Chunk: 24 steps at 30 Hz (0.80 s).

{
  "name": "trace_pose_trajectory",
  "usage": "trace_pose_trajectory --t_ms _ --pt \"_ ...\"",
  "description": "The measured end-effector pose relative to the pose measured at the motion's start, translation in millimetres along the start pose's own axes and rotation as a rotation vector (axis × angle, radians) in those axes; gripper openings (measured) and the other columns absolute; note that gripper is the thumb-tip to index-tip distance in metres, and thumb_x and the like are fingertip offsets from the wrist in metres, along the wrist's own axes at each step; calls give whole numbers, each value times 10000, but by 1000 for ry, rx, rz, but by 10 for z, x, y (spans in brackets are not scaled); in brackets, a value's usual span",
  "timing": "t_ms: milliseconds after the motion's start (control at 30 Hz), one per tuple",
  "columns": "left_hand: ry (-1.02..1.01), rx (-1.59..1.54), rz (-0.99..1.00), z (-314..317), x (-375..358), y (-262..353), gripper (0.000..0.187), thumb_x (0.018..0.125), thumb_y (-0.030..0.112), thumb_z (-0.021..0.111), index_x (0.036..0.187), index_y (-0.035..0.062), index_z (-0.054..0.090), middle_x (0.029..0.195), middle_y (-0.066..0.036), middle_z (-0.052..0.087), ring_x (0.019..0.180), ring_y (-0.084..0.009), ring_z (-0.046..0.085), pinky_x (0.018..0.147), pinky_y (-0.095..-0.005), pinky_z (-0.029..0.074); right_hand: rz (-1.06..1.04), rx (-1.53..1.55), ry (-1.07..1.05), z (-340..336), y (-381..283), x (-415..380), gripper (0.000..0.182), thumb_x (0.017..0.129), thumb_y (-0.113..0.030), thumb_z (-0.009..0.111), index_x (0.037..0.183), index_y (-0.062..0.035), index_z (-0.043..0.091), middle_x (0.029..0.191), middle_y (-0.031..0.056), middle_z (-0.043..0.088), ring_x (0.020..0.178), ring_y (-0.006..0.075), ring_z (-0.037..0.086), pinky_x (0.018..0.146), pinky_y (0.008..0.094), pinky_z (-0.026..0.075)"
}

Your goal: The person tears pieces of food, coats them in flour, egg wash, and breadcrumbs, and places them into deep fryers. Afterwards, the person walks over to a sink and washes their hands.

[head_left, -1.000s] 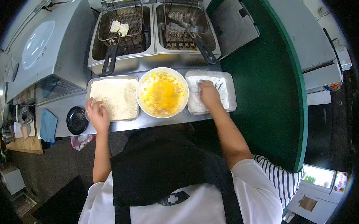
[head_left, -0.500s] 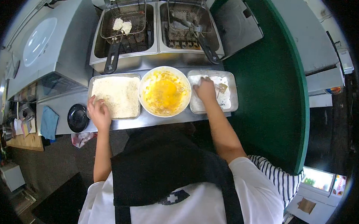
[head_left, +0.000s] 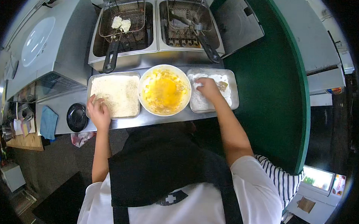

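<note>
Fingers of the right hand curl down into the rectangular steel tray of white flour, grip unclear, a small brown piece just beside them. Left hand rests loosely spread on the rectangular steel breadcrumb tray.

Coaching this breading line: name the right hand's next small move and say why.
Probably carry the piece leftward into the egg bowl. The right hand rests in the flour tray, the bowl sits directly beside it, and the crumb tray follows.

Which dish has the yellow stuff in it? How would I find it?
Look at the steel counter in front of the two fryers. Three dishes sit there in a row; it is the middle one, the bowl. It alone is round and holds yellow liquid, while its neighbours are rectangular trays of pale, dry coating.
</note>
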<state>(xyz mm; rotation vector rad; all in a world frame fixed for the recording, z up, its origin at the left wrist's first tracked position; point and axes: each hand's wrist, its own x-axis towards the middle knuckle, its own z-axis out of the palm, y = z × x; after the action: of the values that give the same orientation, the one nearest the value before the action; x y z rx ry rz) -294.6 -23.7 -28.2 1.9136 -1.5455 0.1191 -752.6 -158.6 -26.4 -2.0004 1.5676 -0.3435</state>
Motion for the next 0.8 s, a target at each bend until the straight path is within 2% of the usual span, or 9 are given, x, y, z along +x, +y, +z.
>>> trace_pose_trajectory --t_ms 67,167,267,367,467,567,667,767,800 --pt "-3 1 -8 -1 2 0 150 811 65 594 944 35 656 1284 -190 523 1217 -406 475 1015 -476 385 59 126 20 -141 -44 -114 370 712 -2 691 1080 -42 715 982 139 723 859 225 678 811 325 521" --pt "3 -5 -18 16 -6 -10 148 814 68 591 944 36 656 1283 -189 524 1214 -405 479 1013 -475 387 115 99 -86 -276 -101 -302 383 715 4 693 1095 -39 710 1005 155 718 902 249 686 836 336 521" --pt "6 -9 -16 36 -10 -33 147 816 69 591 944 37 656 1284 -185 526 1206 -405 486 1011 -474 388 125 -23 -137 -155 44 -382 372 705 -17 676 1071 -60 721 1082 178 693 1029 332 650 948 395 490" --pt "11 -21 -27 41 -16 -40 146 817 71 591 943 38 658 1282 -181 529 1195 -405 494 1004 -471 393 105 -84 -13 -75 80 -387 397 706 -27 697 1101 -63 707 1125 186 670 1070 333 628 971 399 481" --pt "9 -24 -26 25 -14 -25 144 818 72 591 941 39 659 1281 -178 532 1187 -402 500 993 -467 402 -64 -225 79 41 8 -388 403 710 -55 721 1112 -65 697 1149 190 651 1084 331 616 972 401 483" --pt "13 -2 -19 25 -10 -23 142 821 74 591 940 39 660 1284 -176 533 1184 -397 503 985 -462 408 -65 -292 64 98 -50 -360 391 712 -69 726 1102 -61 695 1151 189 645 1073 343 612 950 406 490" --pt "18 -7 -16 32 -24 -51 141 823 74 589 938 39 660 1287 -173 533 1185 -392 503 985 -459 408 36 -186 -15 -82 -133 -295 390 709 -89 735 1095 -55 691 1124 196 655 1038 351 623 922 419 495" --pt "17 4 -26 30 -23 -41 137 823 75 587 933 35 660 1288 -170 533 1194 -388 498 989 -458 406 150 -40 89 -297 -208 -336 377 703 -106 743 1071 -45 693 1068 188 674 1001 355 637 905 425 497" --pt "10 4 -38 13 -16 -15 136 824 75 587 931 34 660 1288 -169 533 1198 -386 495 989 -458 405 42 -41 187 -357 -246 -402 340 711 -91 716 1046 -36 695 1023 181 688 973 352 647 890 430 501"
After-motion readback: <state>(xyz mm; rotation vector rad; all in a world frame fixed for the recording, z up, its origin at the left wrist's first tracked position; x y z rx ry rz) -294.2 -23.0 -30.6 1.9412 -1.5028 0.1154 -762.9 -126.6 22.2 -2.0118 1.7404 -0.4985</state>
